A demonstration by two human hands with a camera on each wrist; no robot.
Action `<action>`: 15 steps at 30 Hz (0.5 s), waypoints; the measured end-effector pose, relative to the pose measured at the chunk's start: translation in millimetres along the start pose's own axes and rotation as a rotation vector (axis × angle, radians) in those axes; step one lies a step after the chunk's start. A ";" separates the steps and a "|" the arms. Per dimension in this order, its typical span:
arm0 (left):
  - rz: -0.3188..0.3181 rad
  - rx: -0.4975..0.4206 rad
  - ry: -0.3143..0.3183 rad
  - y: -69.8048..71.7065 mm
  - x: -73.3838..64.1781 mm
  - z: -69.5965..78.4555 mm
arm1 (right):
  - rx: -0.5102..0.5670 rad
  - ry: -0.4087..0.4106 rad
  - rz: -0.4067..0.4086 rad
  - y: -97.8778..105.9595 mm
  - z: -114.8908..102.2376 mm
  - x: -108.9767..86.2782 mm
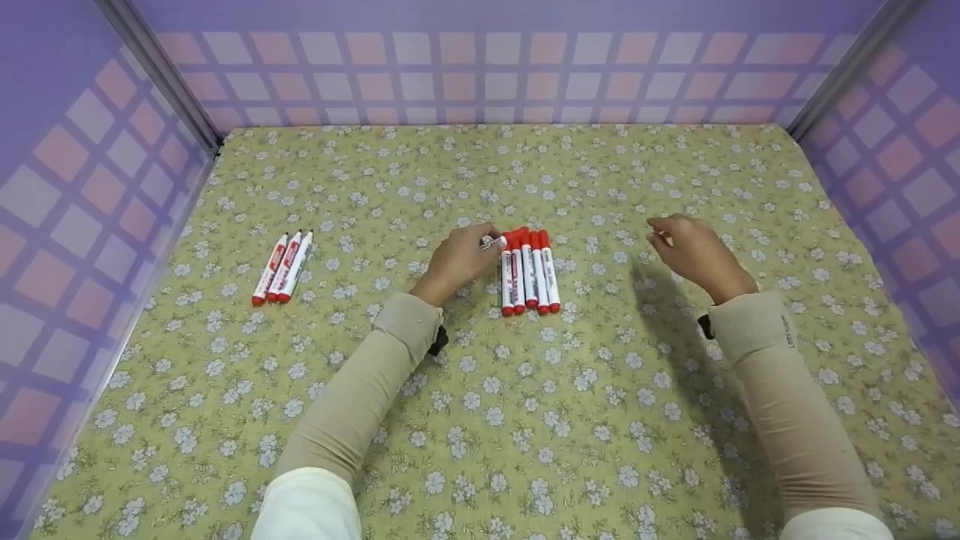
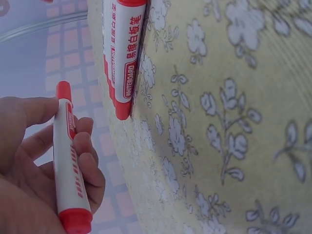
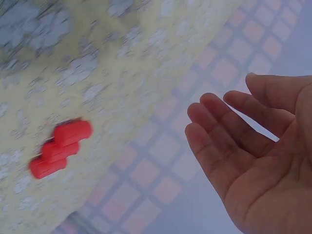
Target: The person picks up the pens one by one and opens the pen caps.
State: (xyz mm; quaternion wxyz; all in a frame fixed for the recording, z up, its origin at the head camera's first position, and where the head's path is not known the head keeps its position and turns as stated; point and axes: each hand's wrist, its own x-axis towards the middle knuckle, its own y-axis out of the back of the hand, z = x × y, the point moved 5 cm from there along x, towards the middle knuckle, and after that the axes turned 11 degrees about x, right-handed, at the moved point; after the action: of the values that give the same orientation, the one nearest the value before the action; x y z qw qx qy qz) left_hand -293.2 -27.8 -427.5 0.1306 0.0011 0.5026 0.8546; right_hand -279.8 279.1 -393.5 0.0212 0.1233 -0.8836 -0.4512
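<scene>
My left hand [image 1: 463, 256] holds a white whiteboard marker [image 2: 70, 156], red at both ends, between thumb and curled fingers. In the head view this marker is mostly hidden by the hand, its red end overlapping the tops of a row of white markers [image 1: 531, 277]. Several markers make up that row, side by side with red caps pointing away from me. My right hand [image 1: 697, 251] hovers to the right of the row, fingers relaxed and holding nothing. Three red caps [image 3: 61, 150] show on the cloth beyond it in the right wrist view.
Three uncapped markers [image 1: 283, 268] lie together on the left, dark tips pointing away from me. The flowered cloth [image 1: 480, 450] covers the table. Checked purple panels [image 1: 487, 75] stand at the back and both sides.
</scene>
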 end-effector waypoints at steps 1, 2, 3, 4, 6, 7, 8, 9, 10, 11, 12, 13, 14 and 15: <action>0.012 0.035 -0.013 0.4 -0.8 1.6 | -0.011 0.016 -0.004 -2.8 -5.2 0.4; 0.024 0.067 -0.027 0.7 -1.7 3.2 | -0.022 0.034 -0.007 -5.6 -10.4 0.7; 0.034 0.099 -0.047 0.8 -2.7 5.1 | -0.033 0.052 -0.013 -8.4 -15.2 1.1; 0.045 0.133 -0.071 1.1 -4.2 7.1 | -0.042 0.067 -0.020 -11.3 -19.5 1.4; 0.068 0.196 -0.125 1.5 -8.0 11.0 | -0.061 0.114 -0.033 -17.0 -28.9 1.5; 0.080 0.221 -0.154 1.3 -9.9 13.0 | -0.068 0.148 -0.036 -19.4 -33.4 1.2; 0.087 0.241 -0.182 1.0 -11.8 14.9 | -0.078 0.184 -0.039 -21.9 -37.9 0.6; 0.095 0.259 -0.207 0.7 -13.6 16.7 | -0.091 0.218 -0.041 -24.4 -42.3 -0.3; 0.102 0.269 -0.229 0.6 -15.5 18.4 | -0.101 0.254 -0.040 -26.8 -46.6 -1.4; 0.108 0.279 -0.250 0.4 -17.1 19.9 | -0.112 0.284 -0.040 -29.2 -50.9 -2.5; 0.112 0.290 -0.270 0.0 -18.6 21.4 | -0.118 0.316 -0.045 -31.8 -55.2 -3.5; 0.114 0.300 -0.289 -0.4 -20.1 22.9 | -0.125 0.342 -0.051 -34.4 -59.0 -4.5; 0.117 0.314 -0.308 -0.9 -21.5 24.1 | -0.130 0.356 -0.061 -37.3 -62.7 -5.3; 0.123 0.327 -0.329 -1.3 -22.9 25.3 | -0.139 0.372 -0.069 -40.3 -66.3 -6.1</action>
State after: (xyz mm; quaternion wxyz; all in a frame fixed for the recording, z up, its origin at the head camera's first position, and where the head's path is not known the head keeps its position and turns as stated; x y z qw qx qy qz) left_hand -267.4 -10.6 -413.2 0.1565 0.1920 0.6051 0.7567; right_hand -256.1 205.3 -386.2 0.1771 0.2329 -0.8266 -0.4808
